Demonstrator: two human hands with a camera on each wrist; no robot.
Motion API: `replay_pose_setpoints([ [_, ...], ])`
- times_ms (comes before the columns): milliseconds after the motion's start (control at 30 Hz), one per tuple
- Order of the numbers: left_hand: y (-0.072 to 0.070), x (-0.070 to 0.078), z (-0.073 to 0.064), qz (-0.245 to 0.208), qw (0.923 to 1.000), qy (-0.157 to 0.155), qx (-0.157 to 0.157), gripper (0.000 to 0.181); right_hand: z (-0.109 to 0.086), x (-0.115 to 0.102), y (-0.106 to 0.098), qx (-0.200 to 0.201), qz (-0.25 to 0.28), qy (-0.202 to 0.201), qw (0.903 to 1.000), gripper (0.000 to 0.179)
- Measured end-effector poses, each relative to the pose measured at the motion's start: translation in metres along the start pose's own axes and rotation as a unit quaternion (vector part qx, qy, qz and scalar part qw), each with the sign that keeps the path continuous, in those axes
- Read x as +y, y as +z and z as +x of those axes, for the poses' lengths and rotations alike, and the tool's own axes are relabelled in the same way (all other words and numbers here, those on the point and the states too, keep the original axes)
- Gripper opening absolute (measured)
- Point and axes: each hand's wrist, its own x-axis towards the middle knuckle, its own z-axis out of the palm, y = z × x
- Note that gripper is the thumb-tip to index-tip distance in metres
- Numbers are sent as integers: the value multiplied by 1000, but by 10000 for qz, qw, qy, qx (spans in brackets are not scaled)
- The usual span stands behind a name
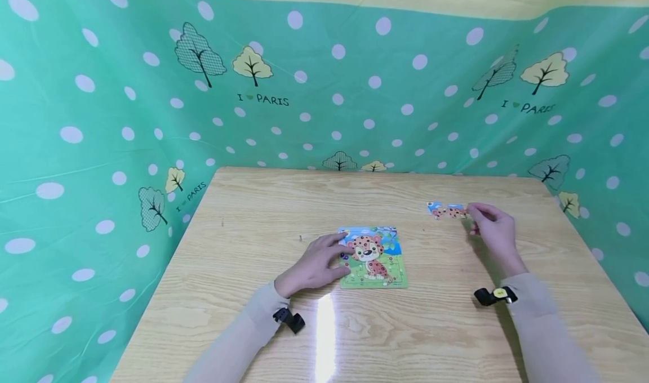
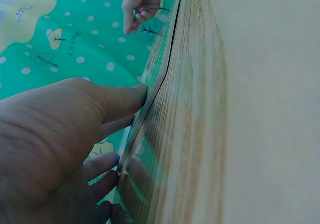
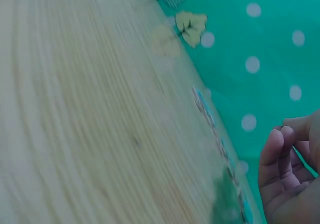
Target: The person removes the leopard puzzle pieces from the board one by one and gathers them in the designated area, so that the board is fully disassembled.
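Note:
A square jigsaw board [image 1: 375, 265] with a cartoon spotted leopard cub on green and blue lies on the wooden table. My left hand [image 1: 319, 262] rests at its left side, fingers spread and touching the edge; the left wrist view shows the thumb [image 2: 125, 100] against that edge. Farther right lies a short row of small jigsaw pieces [image 1: 446, 211], printed with spots and blue sky. My right hand [image 1: 494, 231] is at the right end of this row, fingers bent, thumb and fingertips close together. Whether a piece is between them cannot be made out.
The wooden table [image 1: 243, 219] reaches back to a green dotted cloth [image 1: 355, 112] that hangs behind and along both sides. A bright strip of reflected light lies in front of the board. Each wrist wears a black strap [image 1: 290, 319].

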Motion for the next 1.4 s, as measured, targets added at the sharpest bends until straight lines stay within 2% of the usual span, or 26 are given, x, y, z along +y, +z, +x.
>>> replay_pose_setpoints([
  [100, 0, -1, 0, -3, 10000, -14, -10, 45, -5, -1, 7, -75, -514, -274, 9983, 42],
  [267, 0, 0, 0, 19, 10000, -36, -11, 45, -13, 0, 18, -172, -903, -436, 9948, 46],
  [533, 0, 0, 0, -43, 10000, -22, 16, 44, -25, 0, 36, -352, -895, -748, 9925, 43],
  [700, 1, -1, 0, -8, 10000, 58, 77, 43, -32, 0, 48, -526, -1081, -875, 9889, 40],
  [900, 0, 0, 0, -51, 10000, -30, 48, 44, -41, 0, 67, -785, -1178, -899, 9858, 38],
  [1033, 0, 0, 1, -62, 9999, -59, 53, 44, -48, 2, 80, -988, -1307, -1073, 9806, 33],
  [1133, 1, -1, 1, -64, 9999, -66, 70, 48, -52, 3, 88, -1098, -1418, -1199, 9765, 31],
  [1400, 3, -2, 2, 18, 9998, -183, 43, 62, -64, -3, 104, -1245, -1441, -1129, 9752, 30],
])
